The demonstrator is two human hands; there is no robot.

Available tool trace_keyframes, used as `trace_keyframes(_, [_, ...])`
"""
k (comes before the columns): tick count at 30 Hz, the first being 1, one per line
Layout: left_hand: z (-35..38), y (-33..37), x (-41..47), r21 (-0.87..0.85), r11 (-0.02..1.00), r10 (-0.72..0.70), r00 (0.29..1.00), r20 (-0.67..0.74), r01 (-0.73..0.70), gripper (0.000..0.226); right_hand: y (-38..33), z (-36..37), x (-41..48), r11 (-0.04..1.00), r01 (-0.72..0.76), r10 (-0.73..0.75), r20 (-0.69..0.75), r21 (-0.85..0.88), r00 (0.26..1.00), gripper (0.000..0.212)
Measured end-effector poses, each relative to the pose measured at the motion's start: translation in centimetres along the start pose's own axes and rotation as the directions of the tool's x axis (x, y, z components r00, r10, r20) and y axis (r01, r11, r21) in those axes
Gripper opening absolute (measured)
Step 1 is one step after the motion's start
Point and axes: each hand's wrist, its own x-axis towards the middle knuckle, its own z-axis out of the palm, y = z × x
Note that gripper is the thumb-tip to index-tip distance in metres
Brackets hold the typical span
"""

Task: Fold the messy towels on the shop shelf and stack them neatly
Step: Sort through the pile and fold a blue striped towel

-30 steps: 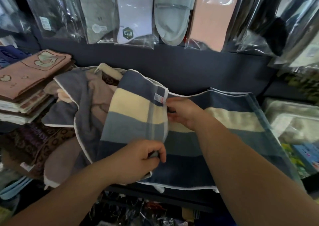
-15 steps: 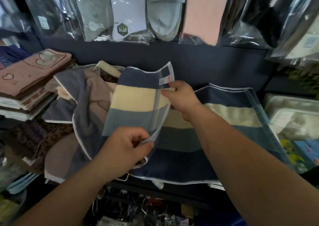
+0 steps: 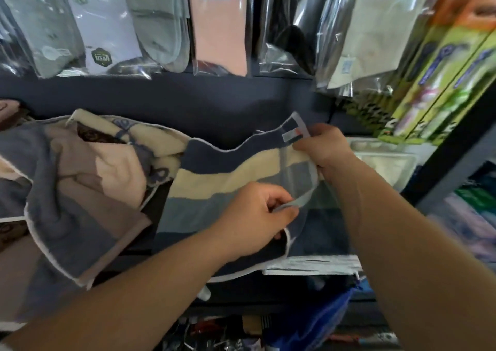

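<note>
while both hands grip the same short edge of the striped towel (image 3: pixel 214 187), it lies spread on the shop shelf in bands of navy, cream and grey-blue, with its right end lifted off the layer below. the left hand (image 3: pixel 252 216) has its fingers curled in, pinching the white-trimmed hem near the front between thumb and forefinger. the right hand (image 3: pixel 326 149) is farther back, its fingers closed round the far corner, just beside a small sewn label (image 3: pixel 291 133) that stands up above the knuckles. to the left, touching the striped towel, a messy heap of towels (image 3: pixel 80 184) in grey, pink and cream sprawls over the shelf. packets of socks (image 3: pixel 107 23) hang in clear sleeves above, against a dark back panel (image 3: pixel 188 98), and green boxes (image 3: pixel 442 77) lean at the upper right, blurred.
</note>
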Motion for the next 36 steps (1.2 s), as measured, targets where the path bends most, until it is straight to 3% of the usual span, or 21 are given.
trace_keyframes(5, [2.0, -1.4, 0.9, 0.065, 0.995, -0.077, 0.997, 0.017, 0.076, 0.019, 3.4, -0.8, -1.0, 0.970, -0.013, 0.026, 0.053, -0.243, 0.998, 0.046])
trace_keyframes(10, [1.4, -0.9, 1.0, 0.067, 0.995, -0.077, 0.996, 0.050, 0.073, 0.015, 4.6, -0.8, -1.4, 0.952, -0.004, 0.033, 0.091, -0.305, 0.995, 0.036])
trace_keyframes(15, [0.7, -0.1, 1.2, 0.009, 0.999, -0.047, 0.998, 0.039, 0.047, 0.013, 3.5, -0.3, -1.1, 0.971, -0.032, 0.061, 0.115, -0.238, 0.991, 0.043])
trace_keyframes(20, [-0.1, 1.8, 1.9, -0.063, 0.998, 0.018, 0.999, -0.033, -0.020, 0.008, 0.6, -1.3, 0.0, 0.995, 0.047, -0.039, 0.091, -0.085, 0.995, 0.049])
trace_keyframes(22, [0.2, 2.3, 2.3, -0.055, 0.997, 0.057, 0.998, -0.022, -0.058, 0.009, -0.1, -2.2, 0.0, 0.993, 0.050, -0.044, 0.062, -0.105, 0.997, 0.050])
trace_keyframes(24, [1.1, 2.5, 2.7, -0.008, 0.996, 0.085, 0.996, 0.009, -0.085, 0.011, 0.0, -3.1, -0.2, 0.956, 0.035, -0.023, 0.043, -0.292, 0.999, 0.045])
trace_keyframes(27, [3.1, 2.0, 3.6, 0.099, 0.992, 0.077, 0.995, 0.061, -0.083, 0.018, 0.5, -3.5, -1.0, 0.727, 0.042, 0.070, 0.135, -0.685, 0.988, 0.033])
trace_keyframes(32, [5.0, 1.6, 4.8, 0.343, 0.929, 0.078, 0.980, 0.183, -0.138, 0.023, 1.2, -3.7, -2.8, 0.667, 0.093, 0.048, 0.167, -0.739, 0.985, 0.046])
trace_keyframes(36, [5.1, 1.6, 3.2, 0.514, 0.818, 0.142, 0.956, 0.257, -0.259, 0.021, 3.1, -3.8, -4.4, 0.732, 0.093, 0.049, 0.189, -0.675, 0.981, 0.027])
